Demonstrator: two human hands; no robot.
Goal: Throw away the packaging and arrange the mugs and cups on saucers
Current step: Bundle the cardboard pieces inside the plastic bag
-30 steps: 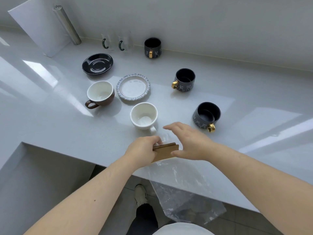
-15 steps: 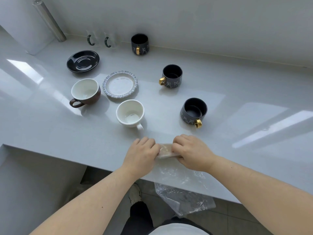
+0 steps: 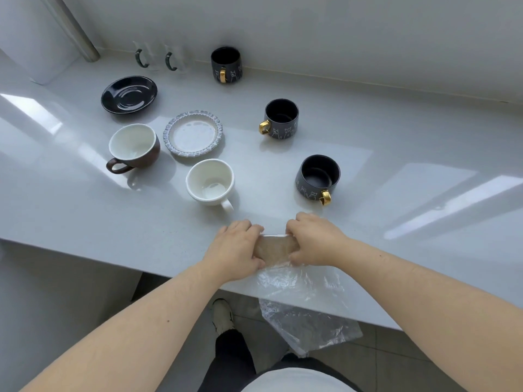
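Two hands on packaging at the bench (image 3: 85, 210) front edge.
My left hand (image 3: 236, 251) and right hand (image 3: 315, 241) pinch the brown card (image 3: 276, 248) inside the clear plastic bag (image 3: 302, 304), fingers closed on it; white cup (image 3: 210, 182) just beyond.

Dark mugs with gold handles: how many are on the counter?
3. One dark mug with a gold handle stands by the back wall, one mid-counter right of the pale ruffled saucer, one nearest the hands. None looks hidden.
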